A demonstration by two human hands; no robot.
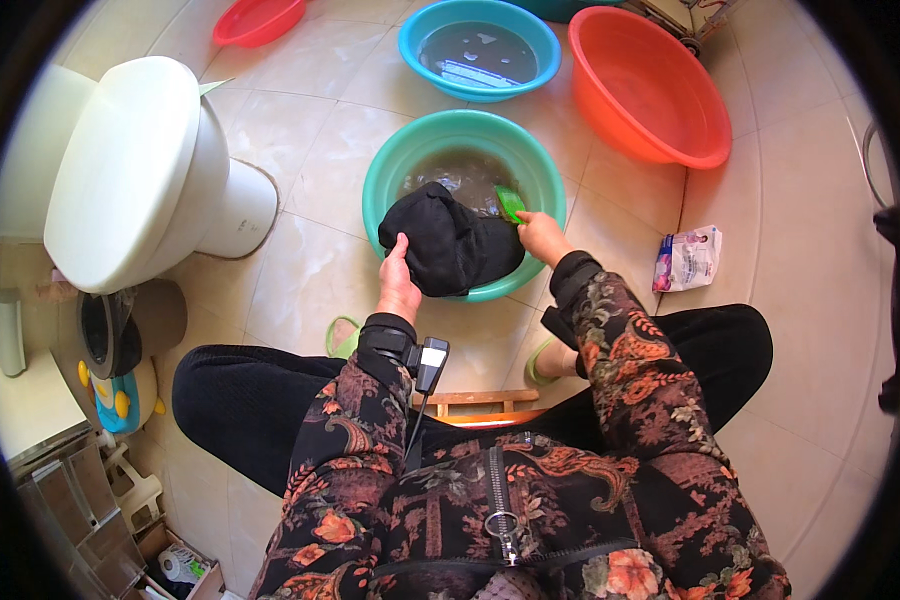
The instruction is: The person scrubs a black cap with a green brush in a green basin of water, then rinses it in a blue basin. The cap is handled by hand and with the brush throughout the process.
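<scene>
A black cloth cap (450,244) is held over the near side of a green plastic basin (544,161), its brim toward the right. My left hand (399,281) grips the cap's left edge, thumb on top and fingers hidden beneath. In my right hand (544,237) is a bright green brush (510,204), its head over the water just beyond the brim. Whether the brush touches the cap or the water cannot be told. Murky grey-brown water (461,176) fills the bottom of the basin.
Behind stands a blue basin (412,56) of greyish water, with a red-orange basin (645,90) at its right. A smaller red basin (259,22) lies far left. A white toilet (131,172) stands left; a detergent packet (688,259) rests right. A wooden stool (487,397) shows below me.
</scene>
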